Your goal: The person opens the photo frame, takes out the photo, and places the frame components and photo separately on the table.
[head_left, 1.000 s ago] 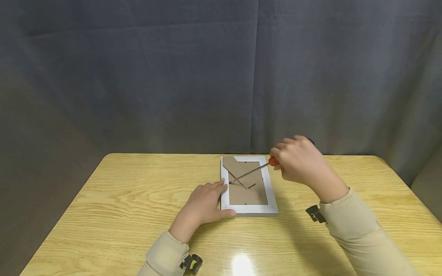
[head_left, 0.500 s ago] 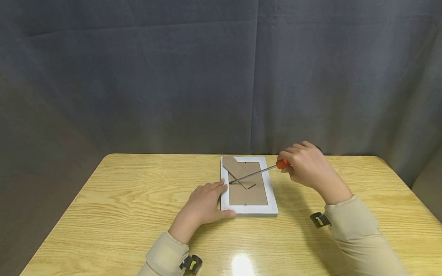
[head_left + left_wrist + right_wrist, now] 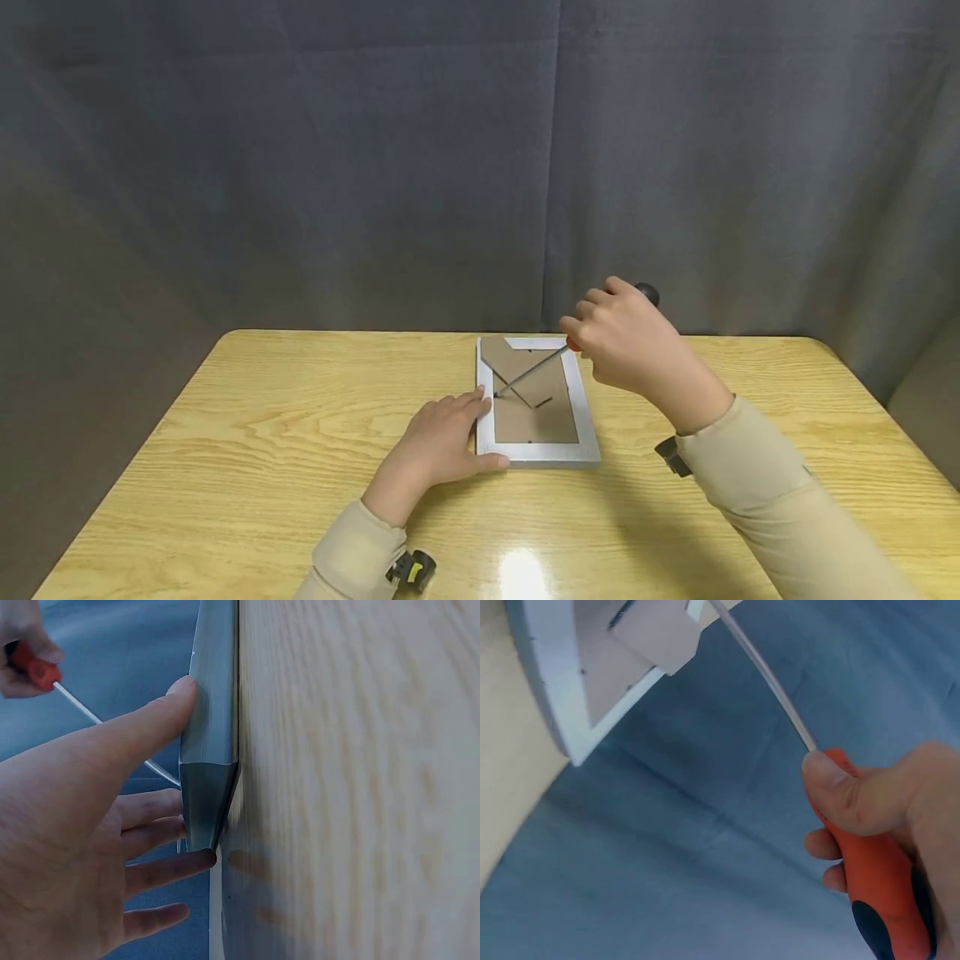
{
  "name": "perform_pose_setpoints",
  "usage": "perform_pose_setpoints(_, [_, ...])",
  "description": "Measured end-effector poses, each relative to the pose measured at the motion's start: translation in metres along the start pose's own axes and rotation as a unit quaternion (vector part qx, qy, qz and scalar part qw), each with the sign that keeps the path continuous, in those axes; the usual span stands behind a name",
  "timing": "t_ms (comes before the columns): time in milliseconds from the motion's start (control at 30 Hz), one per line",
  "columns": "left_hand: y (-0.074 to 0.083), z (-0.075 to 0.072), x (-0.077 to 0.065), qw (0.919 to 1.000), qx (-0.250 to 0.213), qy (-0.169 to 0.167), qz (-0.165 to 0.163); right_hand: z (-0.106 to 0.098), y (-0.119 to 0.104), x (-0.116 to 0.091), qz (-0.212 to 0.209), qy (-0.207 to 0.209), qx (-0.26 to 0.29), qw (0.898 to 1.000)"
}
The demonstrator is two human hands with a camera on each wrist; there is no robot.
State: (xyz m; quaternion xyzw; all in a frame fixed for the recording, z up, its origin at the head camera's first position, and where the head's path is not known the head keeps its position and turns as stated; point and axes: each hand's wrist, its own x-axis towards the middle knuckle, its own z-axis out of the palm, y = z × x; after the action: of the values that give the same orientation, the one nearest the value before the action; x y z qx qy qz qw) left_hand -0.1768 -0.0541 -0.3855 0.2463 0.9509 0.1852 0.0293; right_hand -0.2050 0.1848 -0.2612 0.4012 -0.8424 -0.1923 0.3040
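A white picture frame (image 3: pixel 588 421) lies on the table with its brown back panel (image 3: pixel 525 423) facing up. My left hand (image 3: pixel 442 442) rests at its left near corner, thumb against the near edge and fingers along the left side. In the left wrist view the fingers look fairly straight against the frame (image 3: pixel 210 712). My right hand (image 3: pixel 633 346) grips a screwdriver (image 3: pixel 877 877) with an orange and black handle. Its metal shaft (image 3: pixel 531 371) slants down leftward over the panel, and the tip is at the inner left edge, near my left fingers.
A light wood-grain table (image 3: pixel 300 433) carries the frame near its far edge. Behind it hangs a dark grey-blue curtain (image 3: pixel 412 167). A flat brown stand leg (image 3: pixel 498 352) lies over the panel's upper left, and a short dark slot (image 3: pixel 543 402) marks the panel.
The screwdriver handle first dips to the right, then rises back up and left, so the shaft now stands steeper. Its tip stays at the left inner edge; my left hand keeps its place.
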Motion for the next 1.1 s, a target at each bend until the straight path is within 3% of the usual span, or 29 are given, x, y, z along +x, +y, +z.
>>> perform_pose_setpoints(333, [0.002,0.0,0.002,1.0,0.0,-0.005,0.0,-0.025,-0.017,0.034,-0.065,-0.045,-0.107,0.991])
perform_pose_setpoints(600, [0.004,-0.001,0.001,0.9999,-0.012,-0.008,-0.009,-0.039,-0.035,0.054,-0.094,-0.071,-0.16,0.98])
perform_pose_setpoints(1000, [0.0,-0.001,0.0,0.9998,-0.008,0.014,-0.011,-0.042,-0.057,0.069,-0.126,-0.058,-0.245,0.96])
perform_pose_setpoints(1100, [0.0,-0.001,-0.001,0.9998,-0.009,0.017,-0.009,-0.042,-0.058,0.07,-0.126,-0.055,-0.247,0.959])
